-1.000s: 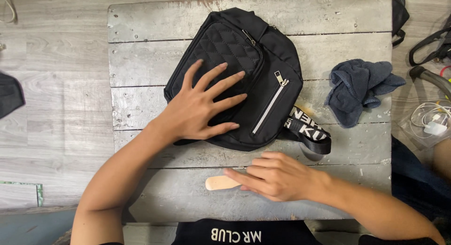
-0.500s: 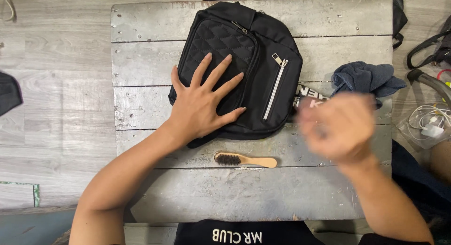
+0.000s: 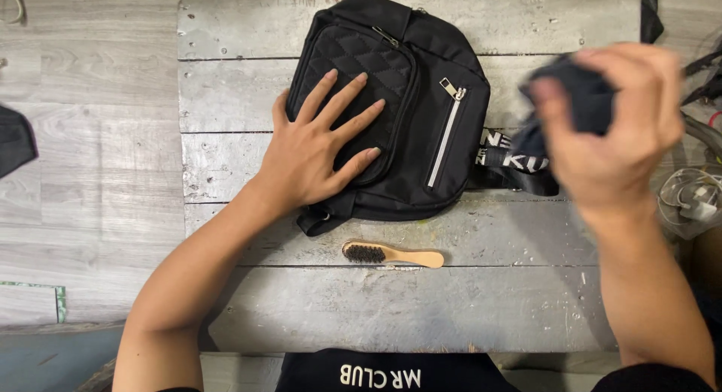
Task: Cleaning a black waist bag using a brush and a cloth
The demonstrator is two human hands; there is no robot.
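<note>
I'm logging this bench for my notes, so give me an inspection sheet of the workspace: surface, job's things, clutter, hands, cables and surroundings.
Surface: worn grey plank table, scuffed paint.
Job's things: black quilted bag lying flat, silver zip closed; dark blue cloth lifted off the table.
Clutter: small wooden-handled brush near the front edge, bristles to the left.
Hands: left hand spread flat on the bag's quilted pocket; right hand gripping the cloth, blurred.
Cables: white cable with charger at the right edge.
Surroundings: grey wood-look floor; dark item at far left.
</note>
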